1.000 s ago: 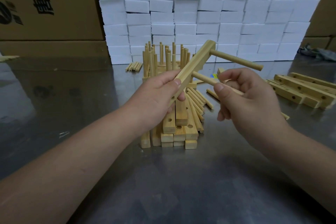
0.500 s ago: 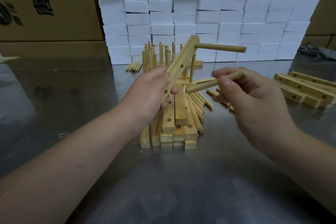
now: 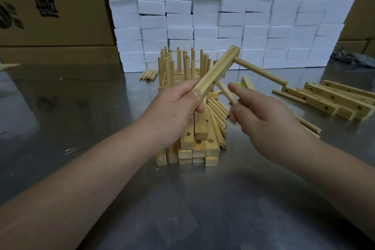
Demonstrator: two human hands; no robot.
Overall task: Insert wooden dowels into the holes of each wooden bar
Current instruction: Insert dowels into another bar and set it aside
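Note:
My left hand [image 3: 174, 107] grips the lower end of a wooden bar [image 3: 218, 72] that slants up to the right above the table. One dowel [image 3: 261, 71] sticks out of the hole near the bar's top end. My right hand [image 3: 261, 119] pinches a second dowel [image 3: 226, 92], whose far tip sits at the bar's middle hole [image 3: 213, 83]. Below my hands lies a stack of bars [image 3: 194, 144] with loose dowels [image 3: 218, 114] fanned against it. Behind stand bars with upright dowels [image 3: 182, 67].
A wall of white foam blocks [image 3: 233, 14] runs along the back, with cardboard boxes [image 3: 50, 6] to the left. Drilled bars [image 3: 334, 99] lie at the right, several dowels [image 3: 149, 74] at the back left. The metal table [image 3: 182, 209] reflects light.
The bar has tilted and shifted slightly right. My right hand has brought its dowel from beside the bar up to the middle hole.

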